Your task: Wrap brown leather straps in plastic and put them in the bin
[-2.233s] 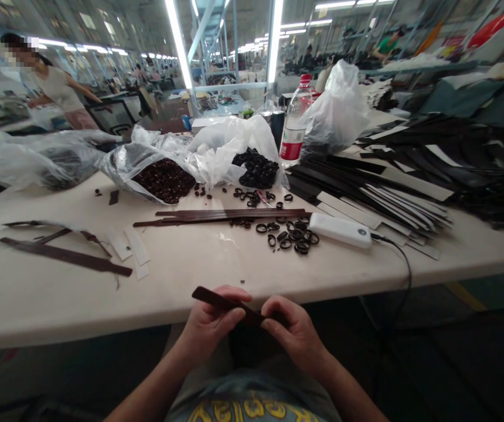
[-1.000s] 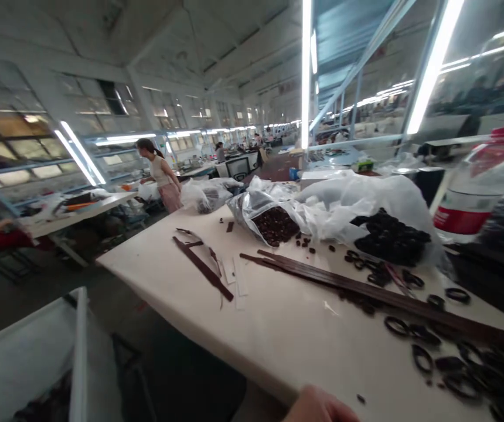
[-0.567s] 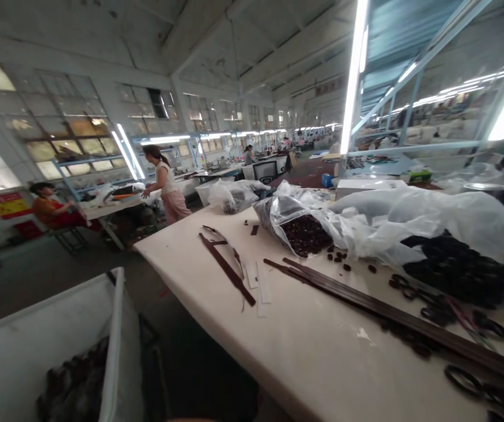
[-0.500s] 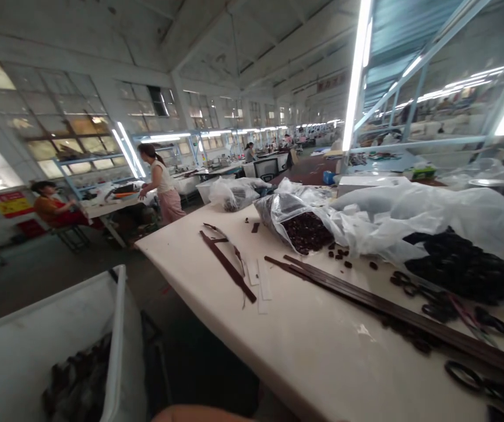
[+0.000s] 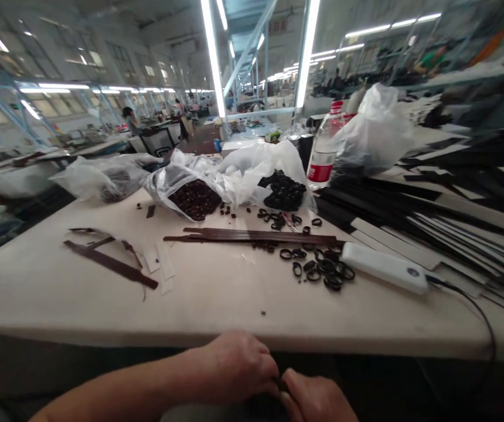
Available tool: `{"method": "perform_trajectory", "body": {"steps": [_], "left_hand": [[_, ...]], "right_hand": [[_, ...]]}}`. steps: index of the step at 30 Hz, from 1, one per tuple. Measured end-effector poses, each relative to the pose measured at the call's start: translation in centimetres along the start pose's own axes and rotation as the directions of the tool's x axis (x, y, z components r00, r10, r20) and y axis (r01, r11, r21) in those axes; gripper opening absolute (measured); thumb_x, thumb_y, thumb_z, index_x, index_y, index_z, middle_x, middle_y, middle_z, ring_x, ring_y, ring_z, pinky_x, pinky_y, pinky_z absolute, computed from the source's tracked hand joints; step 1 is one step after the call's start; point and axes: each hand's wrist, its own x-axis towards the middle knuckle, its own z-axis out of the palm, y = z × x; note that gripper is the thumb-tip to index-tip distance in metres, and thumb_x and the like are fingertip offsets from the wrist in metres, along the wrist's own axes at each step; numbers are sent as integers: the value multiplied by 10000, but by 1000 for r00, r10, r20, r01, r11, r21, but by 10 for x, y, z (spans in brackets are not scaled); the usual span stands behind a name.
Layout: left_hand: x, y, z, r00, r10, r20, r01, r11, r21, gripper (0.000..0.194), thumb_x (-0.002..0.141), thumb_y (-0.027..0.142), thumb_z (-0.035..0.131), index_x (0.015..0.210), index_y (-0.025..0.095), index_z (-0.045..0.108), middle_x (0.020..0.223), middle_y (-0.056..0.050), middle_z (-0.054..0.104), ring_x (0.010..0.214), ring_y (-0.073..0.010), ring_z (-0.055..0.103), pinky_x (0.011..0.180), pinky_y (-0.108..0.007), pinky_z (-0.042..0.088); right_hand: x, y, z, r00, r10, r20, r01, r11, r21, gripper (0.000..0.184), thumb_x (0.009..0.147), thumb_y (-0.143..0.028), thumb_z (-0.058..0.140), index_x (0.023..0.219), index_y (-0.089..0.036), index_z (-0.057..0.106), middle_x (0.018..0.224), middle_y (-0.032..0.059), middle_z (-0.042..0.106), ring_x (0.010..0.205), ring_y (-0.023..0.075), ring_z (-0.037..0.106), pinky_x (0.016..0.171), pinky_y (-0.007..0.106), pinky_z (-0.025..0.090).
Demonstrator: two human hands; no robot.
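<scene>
Just below the table's front edge, my left hand [image 5: 238, 364] is closed, its fingers curled toward the right. Close beside it, my right hand [image 5: 316, 397] is closed too, thumb and fingers pressed together. Something small and dark may sit between the two hands, but I cannot make it out. On the table [image 5: 217, 305] lie long dark brown strips [image 5: 252, 235] in a bundle. By their right end is a heap of small black loops [image 5: 329, 269]. Farther left lie a short brown strip [image 5: 111, 265] and white strips [image 5: 164, 261].
Behind the strips stand an open plastic bag of small dark brown pieces [image 5: 194, 199] and a bag with black pieces [image 5: 285, 190]. A bottle [image 5: 322, 155] stands at the back. To the right are a white corded device [image 5: 384, 268] and many black and white strips [image 5: 467, 217].
My view has swung right, from the table's left corner and the white bin to its front. Both hands are now visible at the bottom; before, only a blurred bit of skin showed.
</scene>
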Motion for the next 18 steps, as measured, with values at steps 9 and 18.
{"method": "perform_trajectory", "body": {"steps": [9,18], "left_hand": [[25,-24,-17,993,-8,114,56,905,-421,192,873,372,690,937,205,760,773,-12,749,686,-135,687,607,-185,461],[96,-126,-40,835,-482,-266,498,867,-9,221,878,187,637,1079,200,729,1049,-87,706,867,-206,686,812,-292,494]], "right_hand": [[-3,-4,-15,973,221,70,-228,966,125,366,1054,-296,303,752,-213,494,643,-2,602,543,134,580,524,283,301],[-4,0,-29,922,379,74,-385,891,240,349,1053,-325,301,819,-204,531,747,33,635,647,159,602,592,277,340]]}}
